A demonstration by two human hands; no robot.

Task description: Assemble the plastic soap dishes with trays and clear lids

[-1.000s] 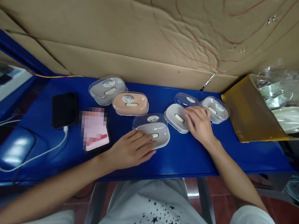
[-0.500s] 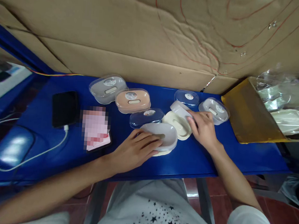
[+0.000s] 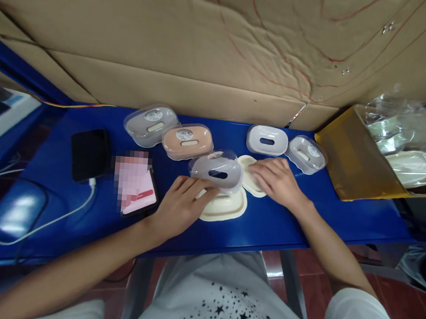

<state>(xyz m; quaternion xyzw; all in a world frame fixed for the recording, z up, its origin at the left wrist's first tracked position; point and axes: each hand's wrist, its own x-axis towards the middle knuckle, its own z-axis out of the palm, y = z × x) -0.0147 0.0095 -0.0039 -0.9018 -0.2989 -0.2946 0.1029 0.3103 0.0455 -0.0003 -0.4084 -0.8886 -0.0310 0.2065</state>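
My left hand (image 3: 189, 199) closes on the near-left rim of a grey oval tray with a slot (image 3: 230, 175). That tray sits over a clear plastic lid (image 3: 216, 156), partly overlapping a larger cream oval base (image 3: 227, 207). With bent fingers my right hand (image 3: 279, 182) grips the right side of a smaller cream base (image 3: 248, 179), hiding part of it. Beyond it, a smaller pale-grey slotted tray (image 3: 267, 134) rests at the back, nobody touching it.
Lidded oval boxes, one grey (image 3: 152, 125), one peach (image 3: 187, 150) and one small grey (image 3: 305, 156), stand along the back. A phone (image 3: 140, 193) and a black device on a white cable (image 3: 89, 154) lie left. A cardboard box (image 3: 360, 156) with bagged parts stands right.
The small grey tray has left my right hand and now sits at the back on the clear lid. My left hand has moved the larger grey tray off its cream base, away from me.
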